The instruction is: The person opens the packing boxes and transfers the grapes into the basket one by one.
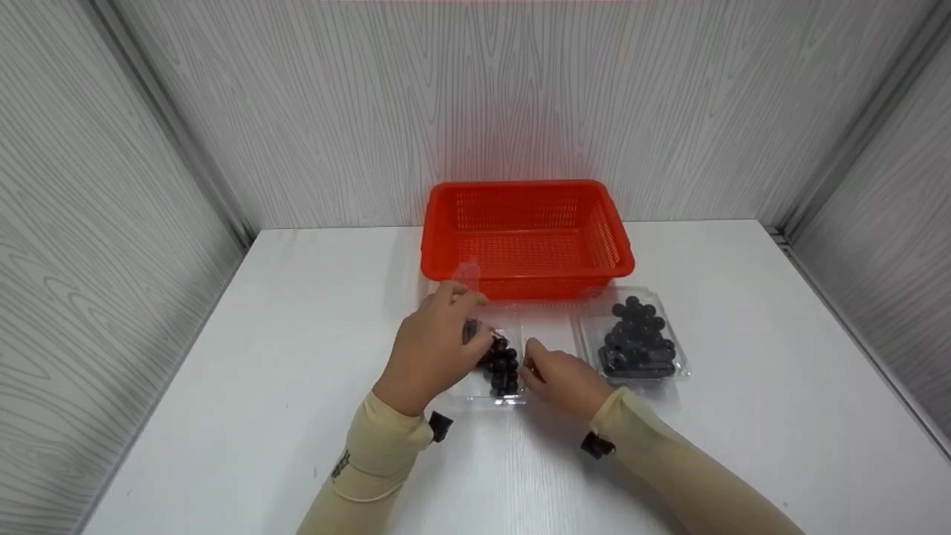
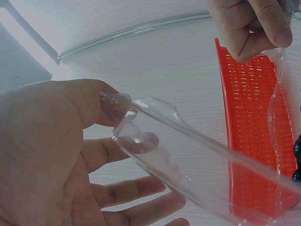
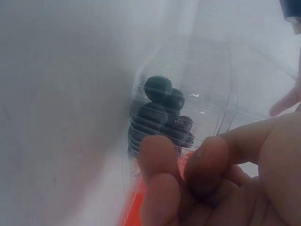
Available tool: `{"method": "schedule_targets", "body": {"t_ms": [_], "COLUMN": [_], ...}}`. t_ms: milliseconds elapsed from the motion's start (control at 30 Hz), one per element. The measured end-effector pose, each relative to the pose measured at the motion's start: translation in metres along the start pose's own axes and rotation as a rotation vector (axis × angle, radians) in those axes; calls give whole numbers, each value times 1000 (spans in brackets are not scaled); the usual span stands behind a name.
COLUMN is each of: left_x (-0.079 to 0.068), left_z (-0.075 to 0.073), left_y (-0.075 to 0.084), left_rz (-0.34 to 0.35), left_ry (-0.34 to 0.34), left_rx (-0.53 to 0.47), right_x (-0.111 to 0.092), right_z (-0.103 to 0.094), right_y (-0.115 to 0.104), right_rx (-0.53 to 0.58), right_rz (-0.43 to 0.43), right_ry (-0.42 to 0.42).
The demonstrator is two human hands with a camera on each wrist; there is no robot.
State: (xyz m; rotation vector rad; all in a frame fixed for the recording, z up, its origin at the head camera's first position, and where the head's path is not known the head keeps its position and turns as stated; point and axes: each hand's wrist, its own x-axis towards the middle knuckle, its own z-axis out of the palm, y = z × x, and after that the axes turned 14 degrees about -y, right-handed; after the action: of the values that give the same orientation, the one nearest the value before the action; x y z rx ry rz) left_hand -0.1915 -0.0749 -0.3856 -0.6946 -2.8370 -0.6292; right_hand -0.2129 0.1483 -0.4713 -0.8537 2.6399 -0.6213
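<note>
A clear plastic clamshell box with dark grapes in it stands between the two hands. My left hand holds its raised clear lid at the edge, between thumb and fingers, with the other fingers spread below. On the box's right side is my right hand, its fingers curled and pinching at the rim. In the right wrist view, dark grapes show through the ribbed clear wall behind the right fingertips. Part of the bunch is hidden by the left hand.
A red plastic basket with slotted walls stands behind the box, near the back wall. To the right of the right hand lies a second clear box with dark grapes. Patterned grey panels enclose the white table.
</note>
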Motion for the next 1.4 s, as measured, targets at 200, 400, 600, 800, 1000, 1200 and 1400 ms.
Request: {"method": "schedule_targets", "body": {"t_ms": [200,400,600,800,1000,1200,1400], "left_x": [-6,-11,-15,-21,-29,-33,-31], "left_z": [-12,-20,-30,-44,-51,-55,-58], "left_y": [-2,-3,-6,-16,-27,-34,-44], "left_rz": [-24,-62,-115,-220,-326,-428,-482], "left_ry": [6,-29,-94,-124,-224,-320,-351], "left_rx": [8,12,-31,-24,-21,-47,-62], "right_x": [0,-1,-1,-1,-3,-6,-4], "right_z": [-3,-2,-2,-4,-5,-5,-8], "right_y": [0,3,5,5,6,4,3], "right_rx": [0,49,70,93,78,71,76], "right_rz": [-8,-25,-43,-55,-47,-20,-7], "right_ry": [3,-6,-27,-32,-59,-73,-73]}}
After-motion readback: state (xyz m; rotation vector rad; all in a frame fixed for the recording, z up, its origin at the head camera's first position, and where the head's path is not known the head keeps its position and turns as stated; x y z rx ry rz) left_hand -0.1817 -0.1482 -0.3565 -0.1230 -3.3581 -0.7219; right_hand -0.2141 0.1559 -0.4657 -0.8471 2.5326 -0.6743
